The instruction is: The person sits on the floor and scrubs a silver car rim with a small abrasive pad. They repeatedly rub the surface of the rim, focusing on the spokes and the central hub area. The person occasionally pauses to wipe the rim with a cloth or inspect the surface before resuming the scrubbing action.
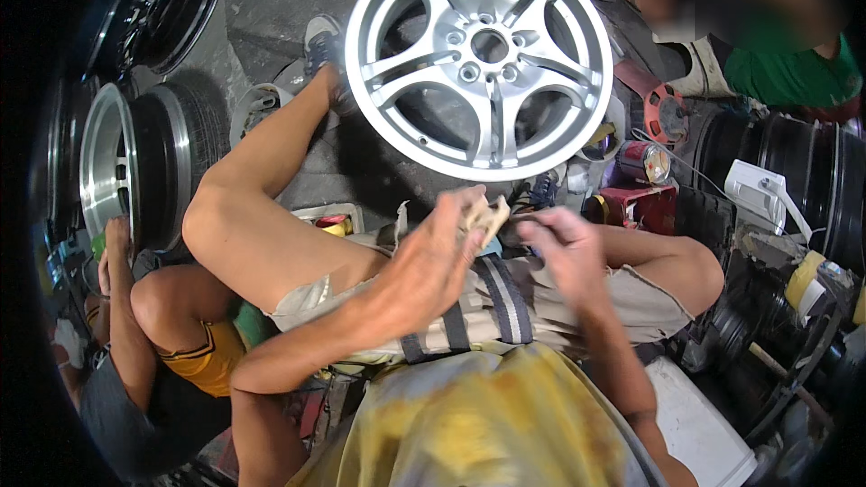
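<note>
My left hand (437, 257) is closed, with a small folded beige piece (488, 219) pinched in its fingertips. Whether that piece is cloth or abrasive paper I cannot make out. Just right of it, my right hand (570, 251) is held up with its fingers toward the left one. Motion smears those fingers, so their grip is unclear. Both hands are above my lap, in front of the striped strap (507, 299). Beyond them a silver alloy wheel (469, 32) lies face up, its near edge close to my left fingertips.
A person in orange shorts (194, 356) sits at left, a hand by another wheel (108, 158). Another person, in green (789, 72), is at upper right. Right of the wheel are a red stand (663, 113), a can (643, 160) and a red box (639, 207).
</note>
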`<action>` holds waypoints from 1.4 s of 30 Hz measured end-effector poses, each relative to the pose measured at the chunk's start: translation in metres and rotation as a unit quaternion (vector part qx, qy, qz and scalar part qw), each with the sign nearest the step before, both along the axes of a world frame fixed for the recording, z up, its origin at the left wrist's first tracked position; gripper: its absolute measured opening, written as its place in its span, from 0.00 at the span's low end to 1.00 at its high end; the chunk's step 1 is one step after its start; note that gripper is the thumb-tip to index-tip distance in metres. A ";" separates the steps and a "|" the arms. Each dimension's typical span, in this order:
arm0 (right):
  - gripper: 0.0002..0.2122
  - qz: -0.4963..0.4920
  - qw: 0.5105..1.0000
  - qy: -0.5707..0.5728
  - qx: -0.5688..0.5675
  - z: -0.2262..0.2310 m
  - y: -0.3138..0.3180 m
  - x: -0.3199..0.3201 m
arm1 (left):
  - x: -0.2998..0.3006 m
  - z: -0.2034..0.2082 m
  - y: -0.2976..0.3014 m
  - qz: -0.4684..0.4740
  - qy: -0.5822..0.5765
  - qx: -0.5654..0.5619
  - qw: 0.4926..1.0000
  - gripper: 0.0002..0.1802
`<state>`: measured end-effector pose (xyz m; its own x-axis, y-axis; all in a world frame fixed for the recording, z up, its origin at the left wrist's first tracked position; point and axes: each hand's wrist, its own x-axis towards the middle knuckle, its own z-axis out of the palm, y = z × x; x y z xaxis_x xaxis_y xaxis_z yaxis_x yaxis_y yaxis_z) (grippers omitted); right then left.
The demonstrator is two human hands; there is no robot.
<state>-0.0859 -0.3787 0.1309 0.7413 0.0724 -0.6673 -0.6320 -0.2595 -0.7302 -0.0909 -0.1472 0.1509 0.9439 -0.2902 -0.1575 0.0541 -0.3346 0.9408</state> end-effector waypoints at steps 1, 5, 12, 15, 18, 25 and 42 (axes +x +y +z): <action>0.08 -0.032 0.998 -0.017 0.047 -0.001 0.024 -0.008 | -0.009 -0.008 -0.010 -0.005 -0.044 0.029 0.999 0.17; 0.12 -0.160 0.932 0.101 0.308 -0.019 0.055 -0.040 | -0.027 -0.032 -0.016 -0.010 -0.115 0.117 0.986 0.19; 0.14 -0.145 0.907 0.178 0.354 -0.008 0.059 -0.039 | -0.025 -0.039 -0.009 0.038 0.027 0.116 0.992 0.11; 0.13 -0.090 0.920 0.179 0.338 -0.011 0.055 -0.036 | -0.022 -0.035 -0.006 0.051 0.096 0.055 0.993 0.10; 0.12 -0.061 0.932 0.162 0.319 -0.008 0.053 -0.034 | -0.018 -0.037 -0.002 0.030 0.134 0.029 0.990 0.13; 0.12 0.069 0.976 0.069 0.194 -0.016 0.006 -0.021 | 0.009 -0.052 0.016 -0.032 0.099 0.111 0.988 0.12; 0.11 0.265 0.945 -0.160 -0.101 -0.009 -0.104 0.054 | 0.063 -0.096 0.044 -0.194 -0.184 0.398 0.877 0.11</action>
<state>-0.0316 -0.4827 0.1218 0.8026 0.3855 -0.4553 -0.1290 -0.6329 -0.7634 -0.0283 -0.1035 0.0548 0.8276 -0.5375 -0.1617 -0.4681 -0.8198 0.3298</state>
